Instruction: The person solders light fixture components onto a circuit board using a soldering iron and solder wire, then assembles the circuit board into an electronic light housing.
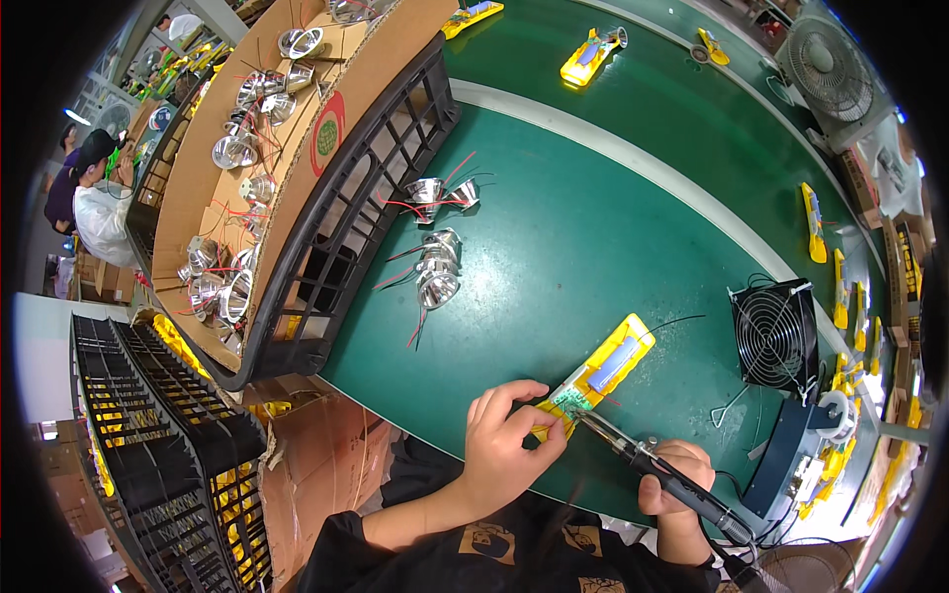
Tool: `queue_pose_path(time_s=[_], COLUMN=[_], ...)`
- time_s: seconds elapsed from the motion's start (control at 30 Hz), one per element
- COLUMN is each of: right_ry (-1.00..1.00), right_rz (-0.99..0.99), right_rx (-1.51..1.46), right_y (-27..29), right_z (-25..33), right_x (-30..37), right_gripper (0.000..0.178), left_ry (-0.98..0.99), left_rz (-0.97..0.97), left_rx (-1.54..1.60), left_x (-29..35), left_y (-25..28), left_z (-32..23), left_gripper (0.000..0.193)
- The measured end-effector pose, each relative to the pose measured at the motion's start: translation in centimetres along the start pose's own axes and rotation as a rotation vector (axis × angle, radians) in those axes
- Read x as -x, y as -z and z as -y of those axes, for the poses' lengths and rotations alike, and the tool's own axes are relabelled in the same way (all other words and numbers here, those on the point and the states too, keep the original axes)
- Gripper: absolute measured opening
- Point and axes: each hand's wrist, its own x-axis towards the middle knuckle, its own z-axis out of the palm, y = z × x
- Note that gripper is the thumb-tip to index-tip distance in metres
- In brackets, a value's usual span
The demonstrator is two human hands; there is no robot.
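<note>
A yellow plastic housing [627, 343] lies aslant on the green bench, with a blue-grey block [614, 364] and a small green circuit board [570, 400] in it. My left hand [502, 447] is closed about its near end, thumb and forefinger at either side of the board. In my right hand [680, 478] is a soldering iron [682, 486], its tip down at the board. A dark wire sticks out from the housing's far end. Whether my left fingertips also pinch a wire is too small to tell.
Silver reflector cups [437, 269] with red and black wires lie on the bench. More fill a cardboard-lined black crate [297, 287] at left. A small black fan [775, 336] and blue-grey soldering station [786, 460] stand at right. Beyond, a green conveyor [682, 109] carries yellow housings.
</note>
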Motion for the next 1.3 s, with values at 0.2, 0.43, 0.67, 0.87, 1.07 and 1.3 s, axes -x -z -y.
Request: queue_pose_path(time_s=[0.2, 0.43, 0.67, 0.87, 1.07, 1.3], right_ry=[0.019, 0.039, 0.030, -0.010, 0.036, -0.011], right_rz=[0.026, 0.014, -0.028, -0.133, -0.102, -0.125], right_rx=[0.018, -0.024, -0.025, -0.009, -0.005, 0.043], right_y=[0.1, 0.0, 0.5, 0.9, 0.9, -0.4], right_z=[0.0, -0.2, 0.1, 0.5, 0.4, 0.0], right_x=[-0.2, 0.1, -0.1, -0.1, 0.0, 0.3], right_gripper=[0.019, 0.018, 0.024, 0.029, 0.029, 0.034], left_ry=[0.006, 0.021, -0.006, -0.003, -0.020, -0.026], left_rz=[0.004, 0.011, -0.008, -0.005, -0.045, -0.065], left_rx=[-0.010, -0.001, -0.017, -0.011, -0.015, -0.011], left_x=[-0.1, -0.1, 0.0, 0.1, 0.3, 0.4], left_y=[0.1, 0.1, 0.0, 0.1, -0.1, -0.2], left_z=[-0.2, -0.2, 0.0, -0.1, 0.0, 0.2], left_gripper=[0.012, 0.011, 0.011, 0.011, 0.012, 0.012])
